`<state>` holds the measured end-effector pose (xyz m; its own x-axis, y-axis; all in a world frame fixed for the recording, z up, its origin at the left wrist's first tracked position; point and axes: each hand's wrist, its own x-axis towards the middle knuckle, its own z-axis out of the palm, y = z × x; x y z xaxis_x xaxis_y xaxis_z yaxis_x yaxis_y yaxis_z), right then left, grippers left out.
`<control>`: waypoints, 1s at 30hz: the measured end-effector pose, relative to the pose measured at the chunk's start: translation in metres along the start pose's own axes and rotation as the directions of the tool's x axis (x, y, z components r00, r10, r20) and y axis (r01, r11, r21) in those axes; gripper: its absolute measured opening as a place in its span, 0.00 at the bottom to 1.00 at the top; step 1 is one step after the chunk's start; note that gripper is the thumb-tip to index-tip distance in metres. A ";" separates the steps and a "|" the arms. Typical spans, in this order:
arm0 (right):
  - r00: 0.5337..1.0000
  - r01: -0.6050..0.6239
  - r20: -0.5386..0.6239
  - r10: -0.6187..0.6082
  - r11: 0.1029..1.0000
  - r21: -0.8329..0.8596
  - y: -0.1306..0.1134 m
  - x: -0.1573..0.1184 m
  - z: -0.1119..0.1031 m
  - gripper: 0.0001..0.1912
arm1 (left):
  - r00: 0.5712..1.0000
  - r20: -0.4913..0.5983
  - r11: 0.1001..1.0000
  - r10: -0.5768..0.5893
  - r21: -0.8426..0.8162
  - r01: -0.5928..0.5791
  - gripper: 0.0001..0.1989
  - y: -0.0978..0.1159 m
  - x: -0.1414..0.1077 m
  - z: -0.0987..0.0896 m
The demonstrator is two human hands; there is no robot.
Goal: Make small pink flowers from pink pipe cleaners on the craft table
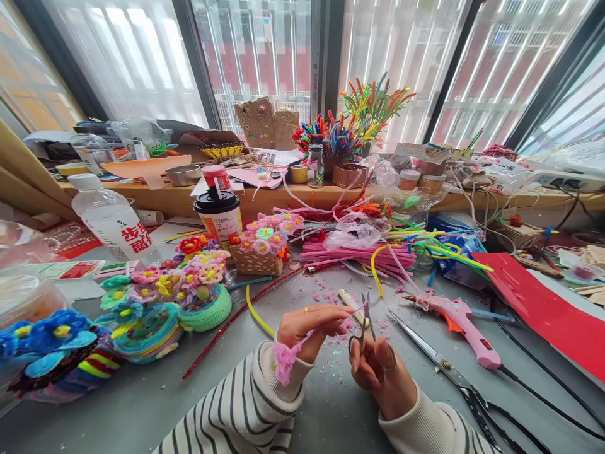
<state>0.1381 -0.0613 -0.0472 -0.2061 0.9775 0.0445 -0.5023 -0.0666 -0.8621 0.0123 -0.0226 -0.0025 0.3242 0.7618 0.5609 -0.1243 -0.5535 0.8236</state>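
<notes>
My left hand (309, 325) is closed on a pink pipe cleaner flower (284, 362). Its fluffy head hangs by my wrist, and the thin stem runs out past my fingertips. In my right hand (380, 372) is a small pair of scissors (363, 328), with a finger and thumb in the loops and the blades pointing up. The blades are parted around the stem's far end; whether they touch it I cannot tell. Behind the scissors lies a pale flat stick (352, 305) among pink fluff scraps on the grey table (326, 419).
A pink glue gun (466, 325) and large scissors (444, 366) lie to the right, beside a red sheet (548, 309). Pink pipe cleaners (354, 252) are piled at the back. Leftward stand flower pots (205, 308), a lidded cup (218, 217) and a water bottle (111, 221).
</notes>
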 end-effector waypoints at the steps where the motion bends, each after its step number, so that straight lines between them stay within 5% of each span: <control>1: 1.000 -0.010 0.024 0.009 0.999 0.037 0.000 0.000 0.001 0.27 | 1.000 0.001 1.000 -0.002 -0.003 0.002 0.09 0.000 0.000 0.000; 7: 0.995 -0.025 0.102 0.016 0.996 0.080 0.000 -0.002 0.001 0.26 | 1.000 0.008 1.000 0.000 -0.002 0.000 0.08 0.002 0.001 0.000; 22: 0.997 -0.004 -0.080 -0.008 0.989 -0.150 0.001 -0.002 -0.006 0.25 | 0.983 -0.121 0.988 -0.139 -0.086 0.129 0.08 0.010 0.007 -0.001; 30: 0.995 0.000 0.097 0.002 1.000 -0.018 0.000 -0.003 0.003 0.28 | 0.961 -0.158 0.966 -0.229 -0.157 0.205 0.07 0.011 0.008 -0.003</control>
<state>0.1369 -0.0651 -0.0457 -0.2880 0.9532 0.0917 -0.4869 -0.0633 -0.8711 0.0108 -0.0220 0.0111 0.1920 0.9115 0.3636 -0.2005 -0.3262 0.9238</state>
